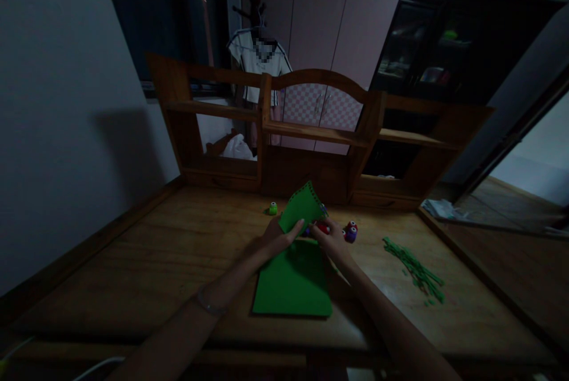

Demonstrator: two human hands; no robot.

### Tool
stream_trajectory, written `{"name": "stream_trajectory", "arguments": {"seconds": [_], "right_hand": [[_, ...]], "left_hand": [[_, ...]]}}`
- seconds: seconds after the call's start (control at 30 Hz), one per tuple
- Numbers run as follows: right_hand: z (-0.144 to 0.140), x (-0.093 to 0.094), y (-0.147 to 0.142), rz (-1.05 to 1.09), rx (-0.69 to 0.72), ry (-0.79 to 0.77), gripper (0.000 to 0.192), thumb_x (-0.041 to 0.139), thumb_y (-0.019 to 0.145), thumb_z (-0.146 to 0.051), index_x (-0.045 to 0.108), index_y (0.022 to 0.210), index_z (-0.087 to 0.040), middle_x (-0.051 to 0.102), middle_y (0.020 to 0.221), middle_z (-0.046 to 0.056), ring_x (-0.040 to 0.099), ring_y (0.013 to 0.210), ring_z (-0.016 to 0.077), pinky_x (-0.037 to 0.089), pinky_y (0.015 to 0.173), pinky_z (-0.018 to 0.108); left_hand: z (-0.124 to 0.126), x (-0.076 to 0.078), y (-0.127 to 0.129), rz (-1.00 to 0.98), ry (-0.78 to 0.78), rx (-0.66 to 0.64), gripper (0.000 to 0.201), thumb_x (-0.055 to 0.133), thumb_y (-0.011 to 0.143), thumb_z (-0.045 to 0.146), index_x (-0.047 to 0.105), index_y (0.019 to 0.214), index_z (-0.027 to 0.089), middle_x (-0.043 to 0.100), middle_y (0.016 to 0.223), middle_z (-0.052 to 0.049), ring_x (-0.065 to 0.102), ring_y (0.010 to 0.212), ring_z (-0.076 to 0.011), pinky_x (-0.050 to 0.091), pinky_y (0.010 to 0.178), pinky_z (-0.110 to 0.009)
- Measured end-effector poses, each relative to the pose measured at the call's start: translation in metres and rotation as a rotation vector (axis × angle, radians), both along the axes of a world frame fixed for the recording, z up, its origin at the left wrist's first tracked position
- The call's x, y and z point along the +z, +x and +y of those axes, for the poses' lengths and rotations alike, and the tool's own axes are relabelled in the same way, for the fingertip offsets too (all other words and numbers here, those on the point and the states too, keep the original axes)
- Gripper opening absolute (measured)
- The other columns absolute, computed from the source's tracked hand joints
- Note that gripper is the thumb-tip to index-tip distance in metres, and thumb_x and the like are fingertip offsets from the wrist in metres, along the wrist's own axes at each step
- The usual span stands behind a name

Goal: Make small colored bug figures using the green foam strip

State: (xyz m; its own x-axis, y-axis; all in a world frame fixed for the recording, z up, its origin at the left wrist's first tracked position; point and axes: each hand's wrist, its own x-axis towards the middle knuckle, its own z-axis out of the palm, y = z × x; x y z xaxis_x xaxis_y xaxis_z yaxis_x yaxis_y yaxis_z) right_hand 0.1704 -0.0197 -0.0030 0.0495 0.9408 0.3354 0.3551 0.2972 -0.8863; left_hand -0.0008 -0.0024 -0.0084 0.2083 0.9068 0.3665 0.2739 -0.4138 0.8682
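Two hands meet at the middle of the desk (133, 262). The left hand (278, 236) is closed in a pinch on a green sheet (303, 208), lifted and tilted up, with a scalloped cut showing along its top edge. The right hand (331, 239) is curled around a small red punch (323, 228) at the sheet's lower right edge; how far the sheet sits inside it is too dark to tell.

A second green sheet (293, 280) lies flat on the desk just under both hands. A purple punch (351, 233) sits just right of the right hand, a green punch (272, 208) left of the lifted sheet, and green strips (415, 271) lie well apart to the right.

Risks, as a judgement: the sheet is held by one edge only, so it could flex or slip and the cut land crooked. Low light makes lining up the edge hard. A wrist could nudge the purple punch.
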Motion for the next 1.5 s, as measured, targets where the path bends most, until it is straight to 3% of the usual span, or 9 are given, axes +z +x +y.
{"name": "stream_trajectory", "arguments": {"seconds": [0.43,0.6,1.1,1.5], "right_hand": [[-0.0017,0.0007,-0.0007,0.062,0.044,-0.002,0.027,0.061,0.078,-0.042,0.063,0.094,-0.020,0.067,0.090,0.004,0.063,0.084,0.0205,0.049,0.075,0.031],[-0.0029,0.0033,-0.0008,0.073,0.043,0.010,0.026,0.063,0.077,-0.043,0.062,0.087,-0.020,0.065,0.083,0.002,0.062,0.078,0.0185,0.048,0.069,0.027],[-0.0025,0.0034,0.0011,0.060,0.000,-0.026,0.028,0.061,0.075,-0.045,0.067,0.086,-0.019,0.065,0.078,0.003,0.061,0.073,0.0197,0.045,0.062,0.027],[-0.0023,0.0038,0.0015,0.044,-0.011,-0.035,0.026,0.060,0.075,-0.040,0.068,0.087,-0.018,0.066,0.077,0.003,0.060,0.069,0.0189,0.044,0.060,0.026]], "left_hand": [[0.0043,-0.0031,-0.0008,-0.006,0.004,-0.004,0.040,0.051,0.086,0.048,0.067,0.109,0.019,0.067,0.113,-0.006,0.062,0.106,-0.0211,0.045,0.099,-0.033],[0.0035,-0.0015,-0.0010,-0.010,-0.003,-0.018,0.043,0.049,0.087,0.049,0.066,0.112,0.018,0.068,0.111,-0.006,0.061,0.106,-0.0214,0.046,0.097,-0.034],[0.0027,0.0015,-0.0011,-0.008,-0.014,0.048,0.043,0.050,0.086,0.050,0.066,0.109,0.018,0.070,0.104,-0.006,0.066,0.094,-0.0210,0.052,0.087,-0.031],[0.0039,-0.0004,-0.0014,0.031,0.027,0.059,0.042,0.049,0.087,0.050,0.067,0.106,0.017,0.070,0.103,-0.007,0.065,0.097,-0.0209,0.049,0.092,-0.032]]}}
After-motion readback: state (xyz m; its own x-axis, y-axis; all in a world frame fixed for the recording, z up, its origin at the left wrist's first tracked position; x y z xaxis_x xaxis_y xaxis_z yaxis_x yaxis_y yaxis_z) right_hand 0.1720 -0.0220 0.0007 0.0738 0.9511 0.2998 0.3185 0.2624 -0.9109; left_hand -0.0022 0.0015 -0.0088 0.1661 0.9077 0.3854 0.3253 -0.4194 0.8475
